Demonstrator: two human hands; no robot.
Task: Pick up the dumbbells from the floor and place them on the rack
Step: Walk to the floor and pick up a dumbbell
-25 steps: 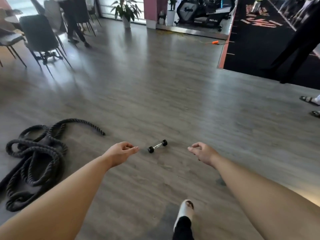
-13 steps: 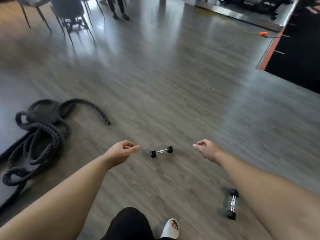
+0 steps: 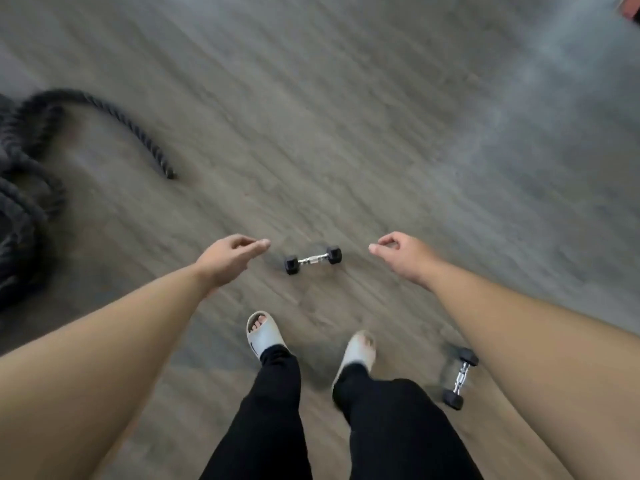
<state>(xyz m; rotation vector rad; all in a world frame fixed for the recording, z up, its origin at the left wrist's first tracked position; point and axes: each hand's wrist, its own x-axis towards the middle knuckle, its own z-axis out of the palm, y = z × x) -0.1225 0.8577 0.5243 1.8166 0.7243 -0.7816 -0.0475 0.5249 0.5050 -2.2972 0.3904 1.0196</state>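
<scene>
Approach step: left hand (image 3: 230, 259) and right hand (image 3: 403, 254), both empty and loosely curled, flank small black hex-headed chrome-handled dumbbell (image 3: 313, 259) on grey wood floor (image 3: 381, 133); next, stoop and grasp handle.

Floor (image 3: 363, 116): grey wood-look planks, streaky grain, faint sheen at upper right. Dumbbell (image 3: 313, 259) mid-frame: matt black heads, shiny chrome handle. Second dumbbell (image 3: 460, 377) at lower right: same finish. Rope (image 3: 31, 174) at left edge: thick, dark, rough twisted fibre. Slides (image 3: 263, 336): pale, smooth, matt. Trousers (image 3: 273, 420): black cloth.
</scene>
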